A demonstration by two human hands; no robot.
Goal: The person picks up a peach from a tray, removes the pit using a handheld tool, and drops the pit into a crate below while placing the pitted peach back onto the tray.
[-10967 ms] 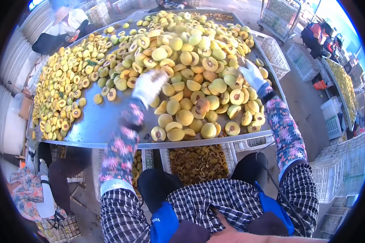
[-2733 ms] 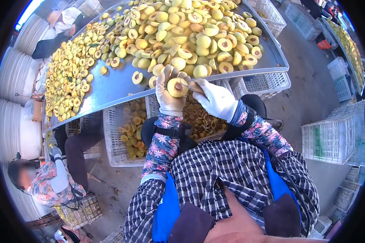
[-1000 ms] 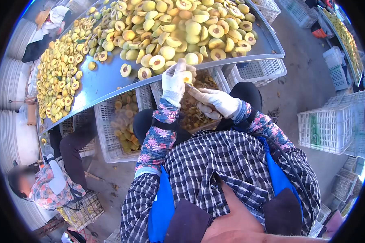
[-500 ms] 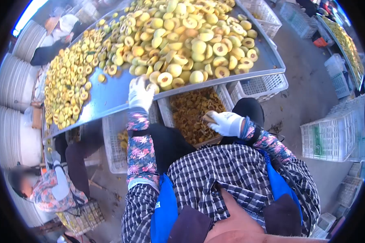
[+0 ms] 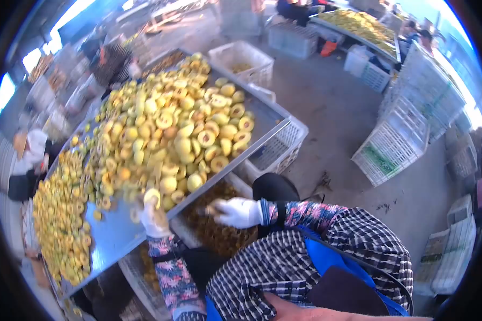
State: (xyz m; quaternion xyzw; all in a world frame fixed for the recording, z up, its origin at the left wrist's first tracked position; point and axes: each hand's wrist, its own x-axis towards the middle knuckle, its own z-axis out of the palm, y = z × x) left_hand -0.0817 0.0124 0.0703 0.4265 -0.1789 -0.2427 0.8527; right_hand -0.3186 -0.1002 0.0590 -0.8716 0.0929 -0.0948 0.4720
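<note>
A large heap of halved yellow-green fruit [image 5: 166, 123] covers much of the metal table [image 5: 110, 230]. At the table's near edge, my gloved left hand [image 5: 154, 216] is closed on a fruit half [image 5: 152, 198], its cut face showing. My gloved right hand [image 5: 235, 212] is over the crate below the edge, its fingers closed round a small brownish object [image 5: 214, 207] that is blurred. Under it, the crate holds brown and orange fruit pieces [image 5: 211, 230].
A white crate [image 5: 286, 147] stands beside the table's right corner, another [image 5: 246, 61] behind it. Stacked crates [image 5: 393, 142] are at the right. People [image 5: 32, 155] are at the far left and back right, near a second fruit-covered table [image 5: 359, 27].
The view has swung to the right, so the table appears tilted and farther left. My left hand now shows a fruit half at its fingertips. My right hand still holds its small object.
</note>
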